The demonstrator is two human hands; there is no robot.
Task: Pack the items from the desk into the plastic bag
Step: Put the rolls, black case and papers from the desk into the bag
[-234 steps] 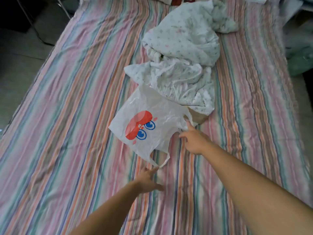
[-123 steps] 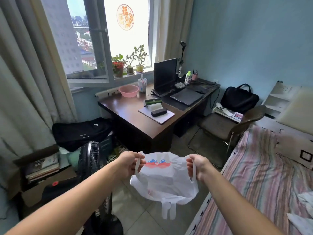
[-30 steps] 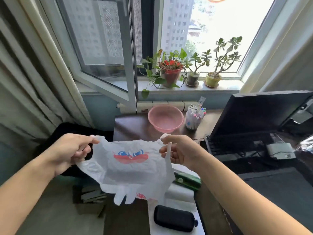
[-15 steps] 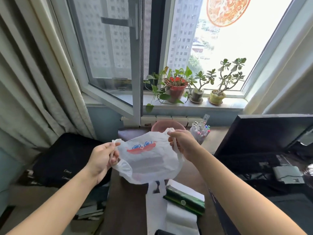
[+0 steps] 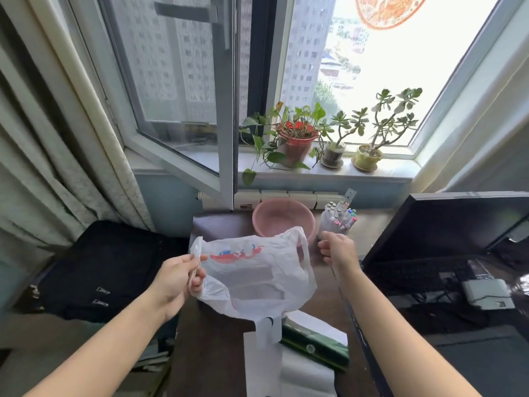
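Note:
A white plastic bag with a red and blue print hangs above the dark wooden desk. My left hand pinches its left handle. My right hand is off the bag's right handle, fingers loosely curled, just beside a cup of markers. A pink bowl stands behind the bag. A green packet and white paper lie on the desk below the bag.
A black monitor and keyboard fill the desk's right side, with a small grey box. Potted plants line the windowsill. A black bag sits to the left of the desk.
My right hand has let go of the bag's right handle and moved right toward the markers. The bag now hangs from my left hand alone and sags lower.

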